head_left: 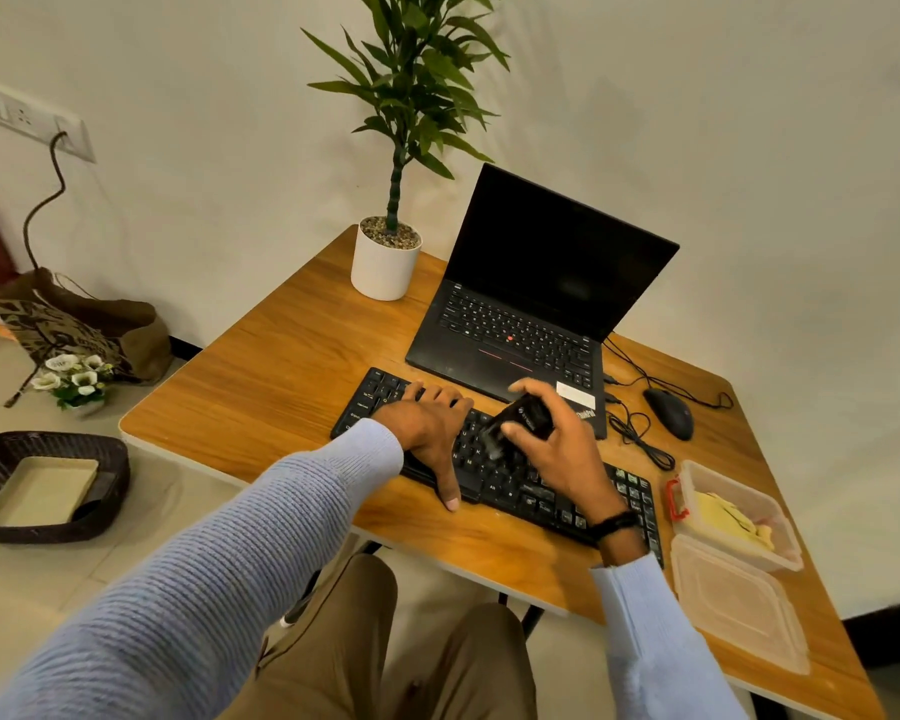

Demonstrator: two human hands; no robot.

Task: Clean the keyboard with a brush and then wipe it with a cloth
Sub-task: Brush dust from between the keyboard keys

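The rectangular plastic keyboard (515, 493) is black with pale key legends, and the small plastic brush (528, 415) is black too. The wooden table (281, 356) is orange-brown, streaked with darker grain. The ribbed knit sleeve (230, 563) is pale blue. The crumpled cloth (723, 517) is yellow, its translucent plastic container (788, 556) cloudy with a red clip (675, 498).

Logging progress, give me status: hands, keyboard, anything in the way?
Left hand flat on keyboard. Right hand grips brush, bristles at middle keys. Cloth in open box, untouched. Laptop close behind, not blocking.

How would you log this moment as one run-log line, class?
stage: brushing | left hand: flat on keyboard | right hand: grips brush, bristles toward keys | cloth: in open container, unused
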